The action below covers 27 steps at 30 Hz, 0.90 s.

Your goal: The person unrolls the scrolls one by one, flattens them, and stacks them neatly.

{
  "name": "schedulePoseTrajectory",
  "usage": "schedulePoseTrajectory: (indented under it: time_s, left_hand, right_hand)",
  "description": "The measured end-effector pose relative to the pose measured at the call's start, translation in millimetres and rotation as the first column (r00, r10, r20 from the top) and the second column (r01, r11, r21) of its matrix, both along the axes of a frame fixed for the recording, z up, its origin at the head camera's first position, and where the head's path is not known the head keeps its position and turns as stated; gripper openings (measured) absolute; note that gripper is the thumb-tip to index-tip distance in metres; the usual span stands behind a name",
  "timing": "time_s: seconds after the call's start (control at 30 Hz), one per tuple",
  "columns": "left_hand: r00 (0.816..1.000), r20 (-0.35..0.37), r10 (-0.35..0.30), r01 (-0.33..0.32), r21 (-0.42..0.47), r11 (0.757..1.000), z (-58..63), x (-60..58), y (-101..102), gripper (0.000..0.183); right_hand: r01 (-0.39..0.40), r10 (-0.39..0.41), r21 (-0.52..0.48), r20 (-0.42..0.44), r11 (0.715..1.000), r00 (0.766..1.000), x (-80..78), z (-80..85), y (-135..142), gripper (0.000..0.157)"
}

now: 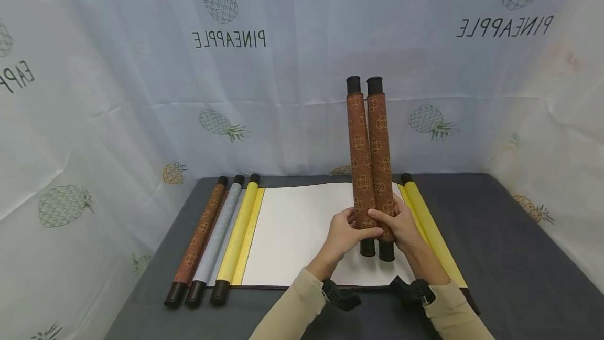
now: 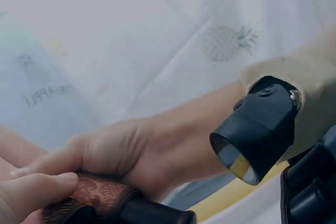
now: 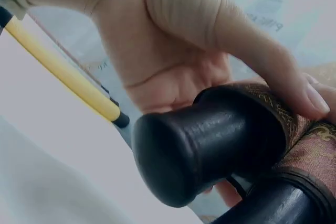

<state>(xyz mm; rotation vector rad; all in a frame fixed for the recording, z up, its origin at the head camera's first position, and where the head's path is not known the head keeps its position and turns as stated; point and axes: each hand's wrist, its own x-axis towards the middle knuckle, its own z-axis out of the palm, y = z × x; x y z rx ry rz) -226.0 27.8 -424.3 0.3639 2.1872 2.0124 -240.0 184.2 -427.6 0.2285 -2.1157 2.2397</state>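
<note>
A brown patterned scroll (image 1: 361,156) with black end knobs stands nearly upright, tilted slightly, above the white paper. Its two rollers lie side by side, rolled close together. My left hand (image 1: 341,236) grips the lower part of the left roller, its thumb across the front. My right hand (image 1: 402,223) holds the right roller at about the same height, thumb also in front. In the right wrist view, the black knobs (image 3: 168,156) stick out below the palm. The left wrist view shows both thumbs over the brown fabric (image 2: 100,192); the fingers behind the rollers are mostly hidden.
Beneath the hands, an unrolled yellow-edged scroll (image 1: 297,235) shows white paper on the dark table (image 1: 519,256). Its yellow rollers lie left and right. Beside the left one are a grey-blue scroll (image 1: 219,230) and another brown scroll (image 1: 203,235). A pineapple-print curtain (image 1: 302,67) hangs behind.
</note>
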Motion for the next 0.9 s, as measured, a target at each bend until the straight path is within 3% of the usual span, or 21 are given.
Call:
schedulePoseTrajectory:
  time_s: [0.17,0.43,0.67,0.9]
  left_hand:
    - [1.000,0.021,0.017,-0.017,-0.007,1.000,-4.1,-3.8,-12,0.055]
    - [0.998,-0.028,0.062,-0.062,-0.030,0.998,-8.1,-13.3,-31,0.049]
    - [0.998,-0.063,0.014,-0.016,-0.042,0.999,-7.5,-16.6,-38,0.055]
    - [0.999,-0.038,-0.025,0.021,-0.100,0.995,-9.0,-20.6,-39,0.055]
  right_hand:
    - [-0.009,0.009,-0.017,-0.015,1.000,1.000,-3.7,-1.2,-21,0.056]
    - [0.007,-0.005,-0.040,0.041,0.999,0.999,-11.2,-4.4,-47,0.063]
    - [0.029,-0.028,-0.014,0.078,0.999,0.997,-12.9,-2.2,-51,0.062]
    - [0.051,-0.054,0.024,0.102,0.998,0.993,-13.9,-2.3,-48,0.060]
